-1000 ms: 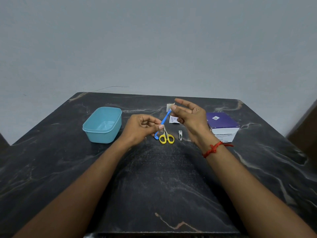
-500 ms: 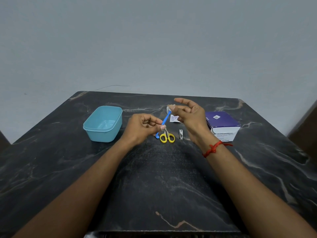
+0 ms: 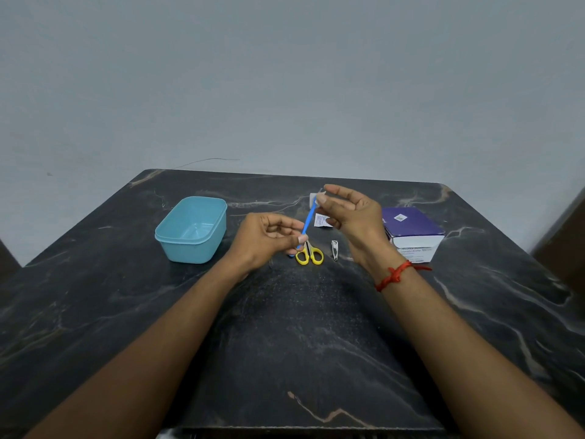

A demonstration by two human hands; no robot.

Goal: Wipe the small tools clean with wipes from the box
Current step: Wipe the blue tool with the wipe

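My left hand (image 3: 264, 240) pinches the lower end of a slim blue tool (image 3: 308, 221) that slants up to the right above the table. My right hand (image 3: 353, 218) pinches a small white wipe (image 3: 315, 197) around the tool's upper tip. Below the hands, yellow-handled scissors (image 3: 310, 255) and a silver nail clipper (image 3: 334, 249) lie on the dark marble table (image 3: 300, 343). A torn white wipe sachet (image 3: 322, 220) lies behind them. The purple-topped wipe box (image 3: 411, 231) stands to the right of my right hand.
An empty light-blue plastic tub (image 3: 193, 228) sits at the left of the table. A grey wall rises behind the table's far edge. A red thread is tied around my right wrist (image 3: 395, 275).
Both hands and the blue tool stay nearly in place. The right hand's fingers have shifted slightly on the wipe at the tool's upper tip.
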